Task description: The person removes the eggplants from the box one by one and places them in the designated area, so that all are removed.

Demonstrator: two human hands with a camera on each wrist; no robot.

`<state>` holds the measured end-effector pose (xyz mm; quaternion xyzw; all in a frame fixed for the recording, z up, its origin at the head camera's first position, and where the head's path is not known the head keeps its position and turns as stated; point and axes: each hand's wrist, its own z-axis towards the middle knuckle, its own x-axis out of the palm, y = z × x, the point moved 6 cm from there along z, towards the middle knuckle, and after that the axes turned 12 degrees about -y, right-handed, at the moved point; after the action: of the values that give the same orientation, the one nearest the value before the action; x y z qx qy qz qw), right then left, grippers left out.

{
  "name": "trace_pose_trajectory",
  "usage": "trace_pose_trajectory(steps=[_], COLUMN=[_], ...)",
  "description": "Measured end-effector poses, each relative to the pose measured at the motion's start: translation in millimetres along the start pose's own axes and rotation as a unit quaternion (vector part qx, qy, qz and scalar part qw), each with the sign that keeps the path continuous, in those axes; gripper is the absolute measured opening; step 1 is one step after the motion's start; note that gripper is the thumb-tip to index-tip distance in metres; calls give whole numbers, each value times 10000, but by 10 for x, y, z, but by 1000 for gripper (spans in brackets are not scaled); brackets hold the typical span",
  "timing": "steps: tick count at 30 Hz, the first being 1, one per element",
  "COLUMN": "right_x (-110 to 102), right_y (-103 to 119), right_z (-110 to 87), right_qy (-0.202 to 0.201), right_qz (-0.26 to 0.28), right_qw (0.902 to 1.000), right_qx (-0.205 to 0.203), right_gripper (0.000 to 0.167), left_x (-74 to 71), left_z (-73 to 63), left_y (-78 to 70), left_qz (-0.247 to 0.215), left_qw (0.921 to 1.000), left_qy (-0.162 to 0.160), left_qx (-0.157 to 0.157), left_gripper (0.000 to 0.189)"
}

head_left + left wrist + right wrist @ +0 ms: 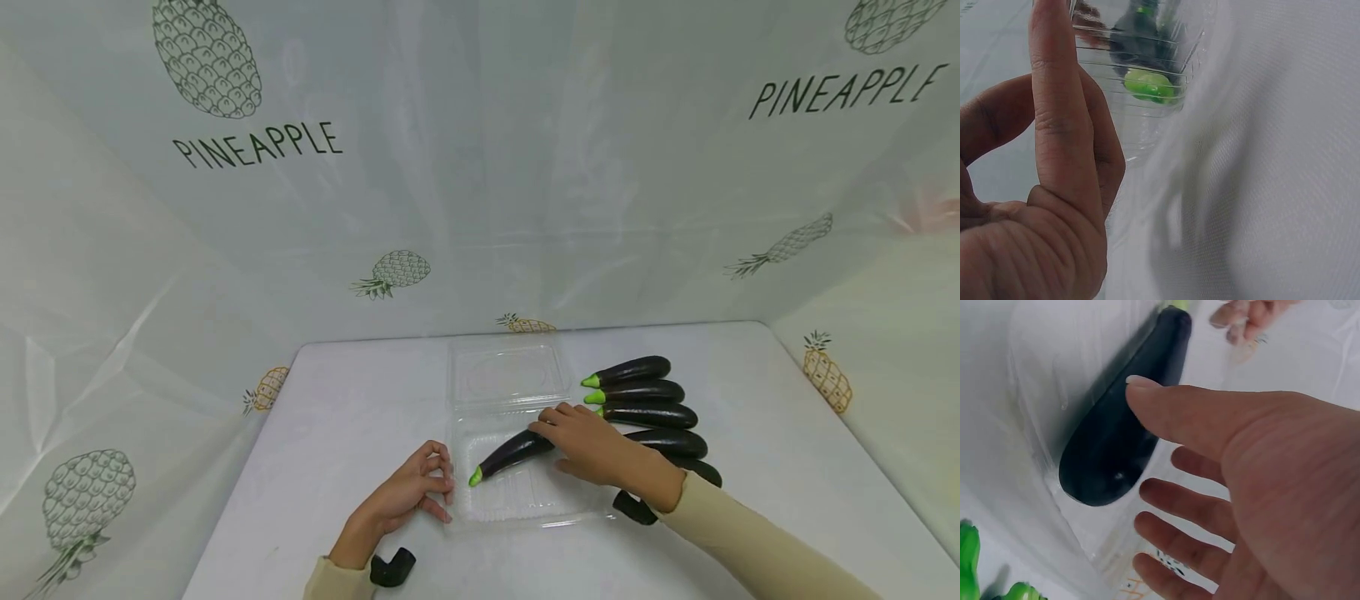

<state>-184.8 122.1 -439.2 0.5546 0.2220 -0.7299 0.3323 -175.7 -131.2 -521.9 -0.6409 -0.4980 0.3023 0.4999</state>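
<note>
A dark purple eggplant point(516, 451) with a green stem end lies slantwise in the base of a clear plastic clamshell box point(487, 512). My right hand point(588, 446) is over its thick end. In the right wrist view the thumb point(1179, 415) overlaps the eggplant point(1110, 450), while the other fingertips show apart from its side. At the box's left edge is my left hand point(416, 487), its fingers loosely bent and holding nothing. The left wrist view shows one straight finger point(1060, 112) beside the box wall; whether it touches is unclear.
Several more eggplants point(648, 414) lie in a column right of the box, the nearest partly hidden by my right forearm. The box's lid point(510, 371) lies open toward the back. A curtain printed with pineapples point(480, 167) stands behind the white table point(360, 400).
</note>
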Motion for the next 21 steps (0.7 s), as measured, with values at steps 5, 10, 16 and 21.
trace_pose_trajectory(steps=[5,10,16,21], right_x=[119,162,195,77], right_y=[1,14,65,28], right_z=[78,161,217,153], right_qy=[52,59,149,-116], right_qz=[-314,-607,-897,-640], right_qw=[9991,9978,9955,9979], right_qx=[-277,-270,-263,-50], right_gripper=[57,50,47,39], left_x=[-5,-3,15,17], left_z=[3,8,-6,-8], left_y=[4,0,-18,-14], left_qz=[-11,14,-19,-39], left_qw=[10000,10000,10000,10000], left_qy=[3,11,31,29], left_qx=[-10,4,0,-38], left_gripper=[32,31,30,31])
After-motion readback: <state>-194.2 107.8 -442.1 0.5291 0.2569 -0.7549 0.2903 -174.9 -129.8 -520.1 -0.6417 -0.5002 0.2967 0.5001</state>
